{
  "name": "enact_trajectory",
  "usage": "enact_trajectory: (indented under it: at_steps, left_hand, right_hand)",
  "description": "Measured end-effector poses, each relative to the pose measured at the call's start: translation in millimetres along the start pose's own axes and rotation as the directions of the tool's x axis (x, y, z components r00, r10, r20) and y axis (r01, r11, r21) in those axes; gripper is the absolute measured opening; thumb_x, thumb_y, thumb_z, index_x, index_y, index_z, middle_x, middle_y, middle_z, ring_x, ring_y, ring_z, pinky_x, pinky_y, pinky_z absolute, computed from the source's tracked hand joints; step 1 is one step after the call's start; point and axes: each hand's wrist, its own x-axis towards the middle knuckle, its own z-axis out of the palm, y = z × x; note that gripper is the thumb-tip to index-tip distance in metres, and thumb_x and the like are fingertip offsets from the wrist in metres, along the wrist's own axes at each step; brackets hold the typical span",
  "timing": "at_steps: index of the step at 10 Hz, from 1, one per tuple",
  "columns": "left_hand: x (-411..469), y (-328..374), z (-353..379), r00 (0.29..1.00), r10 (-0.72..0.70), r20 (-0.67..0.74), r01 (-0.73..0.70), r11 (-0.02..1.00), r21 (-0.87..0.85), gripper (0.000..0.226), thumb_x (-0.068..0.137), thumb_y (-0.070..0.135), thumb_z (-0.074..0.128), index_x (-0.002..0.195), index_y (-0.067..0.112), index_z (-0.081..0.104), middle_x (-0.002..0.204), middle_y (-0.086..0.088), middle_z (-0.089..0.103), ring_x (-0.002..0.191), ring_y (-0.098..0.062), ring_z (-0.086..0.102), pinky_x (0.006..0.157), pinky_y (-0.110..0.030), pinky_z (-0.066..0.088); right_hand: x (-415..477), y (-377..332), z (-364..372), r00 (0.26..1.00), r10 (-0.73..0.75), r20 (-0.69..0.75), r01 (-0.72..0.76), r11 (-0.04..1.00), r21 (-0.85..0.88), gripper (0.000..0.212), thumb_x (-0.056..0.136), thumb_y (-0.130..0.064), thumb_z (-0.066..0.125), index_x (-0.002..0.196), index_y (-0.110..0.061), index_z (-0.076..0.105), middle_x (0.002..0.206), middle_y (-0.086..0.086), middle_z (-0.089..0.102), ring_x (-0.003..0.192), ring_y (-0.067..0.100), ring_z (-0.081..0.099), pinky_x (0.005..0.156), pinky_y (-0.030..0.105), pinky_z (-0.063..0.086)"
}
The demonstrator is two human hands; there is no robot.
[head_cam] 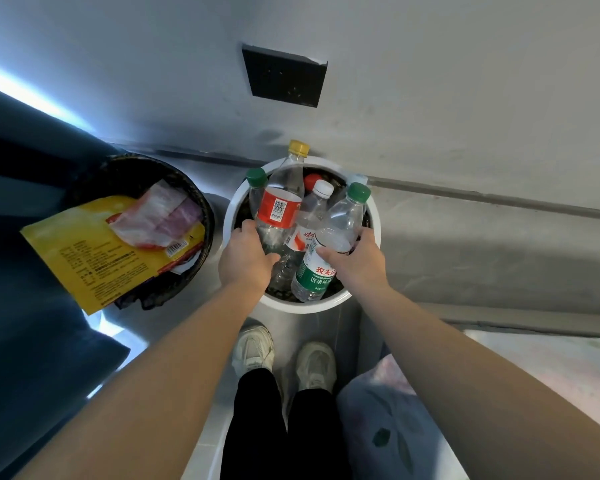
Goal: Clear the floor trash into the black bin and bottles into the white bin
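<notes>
While both hands press into the round white plastic bin [373, 216], we note the right hand [355, 259] gripping the green-labelled clear bottle [326, 251], its long axis slanting away; the left hand [245, 256] clasps the red-labelled clear bottle [279, 206].

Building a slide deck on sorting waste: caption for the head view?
Both hands, left hand and right hand, settle plastic bottles into the white bin.

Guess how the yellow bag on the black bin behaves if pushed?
The yellow bag looks like a thin, flat wrapper, so probably floppy and light. It overhangs the black bin rim, so a nudge may well tip it out. Its glossy surface suggests it slides easily.
</notes>
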Motion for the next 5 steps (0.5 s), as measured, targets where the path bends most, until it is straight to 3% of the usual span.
enact_trajectory:
  at_steps: [2,3,5]
  left_hand:
    - [1,6,-3,0.999,-0.015,0.04,0.014,1.0,0.021,0.056,0.074,0.021,0.08,0.118,0.012,0.046,0.115,-0.009,0.058,0.105,-0.028,0.058,0.082,-0.038,0.049]
    - [-14,8,-15,0.997,-0.042,0.06,0.04,0.999,0.03,0.073,0.072,0.024,0.082,0.129,0.011,0.038,0.125,-0.013,0.051,0.113,-0.031,0.054,0.088,-0.042,0.049]
    - [-77,16,-83,0.995,-0.026,0.101,0.008,0.985,0.174,0.094,0.066,0.041,0.083,0.14,0.018,0.03,0.136,-0.011,0.043,0.125,-0.03,0.043,0.091,-0.044,0.046]
  right_hand:
    - [-3,-1,-1,1.0,-0.007,0.021,0.007,1.0,-0.017,0.075,0.078,-0.031,0.079,0.138,-0.018,0.037,0.13,0.003,0.055,0.117,0.022,0.055,0.087,0.031,0.048]
    - [-16,-6,-14,0.998,-0.01,0.055,0.015,0.995,-0.102,0.093,0.079,-0.036,0.078,0.15,-0.018,0.021,0.147,0.005,0.039,0.131,0.025,0.043,0.096,0.036,0.043]
    - [-82,-43,-65,0.988,-0.121,0.097,0.152,0.879,-0.451,0.101,0.075,-0.053,0.073,0.152,-0.024,0.014,0.152,0.006,0.03,0.138,0.03,0.03,0.107,0.053,0.037]
